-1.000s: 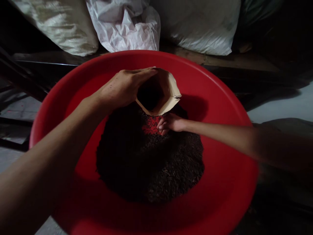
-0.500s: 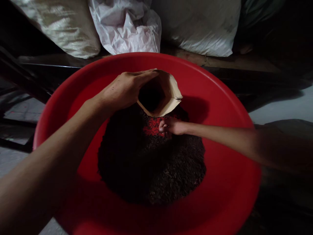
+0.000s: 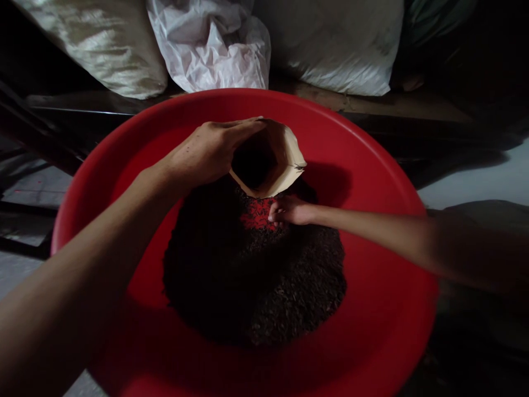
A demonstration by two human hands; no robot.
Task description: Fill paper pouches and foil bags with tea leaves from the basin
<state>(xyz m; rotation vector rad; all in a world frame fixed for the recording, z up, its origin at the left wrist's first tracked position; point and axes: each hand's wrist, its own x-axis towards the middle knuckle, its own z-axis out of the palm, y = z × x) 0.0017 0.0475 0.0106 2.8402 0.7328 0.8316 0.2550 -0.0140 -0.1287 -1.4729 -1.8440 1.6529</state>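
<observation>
My left hand (image 3: 212, 149) is closed on the rim of a pale paper bag (image 3: 291, 160), thumb side at the top of its mouth. The bag's opening faces me and its inside is in deep shadow; a few dark bits cling to the right corner. Below the mouth, my right hand (image 3: 287, 210) has its fingers curled in, low over a heap of dark, dry, tea-like leaves (image 3: 301, 292). What those fingers hold, if anything, is hidden. The heap lies in a wide red plastic basin (image 3: 386, 259), and a thinly strewn red patch shows beside the right hand.
Behind the basin, a yellowish-white woven sack (image 3: 124, 55), a crumpled white plastic bag (image 3: 219, 55) and a large pale sack (image 3: 343, 49) rest on a dark wooden ledge (image 3: 372, 105). Dark bars (image 3: 25, 209) stand at the left over a grey floor.
Both hands and the paper bag hold nearly the same place. The whole view has shifted very slightly; the right fingers look a little differently curled.
</observation>
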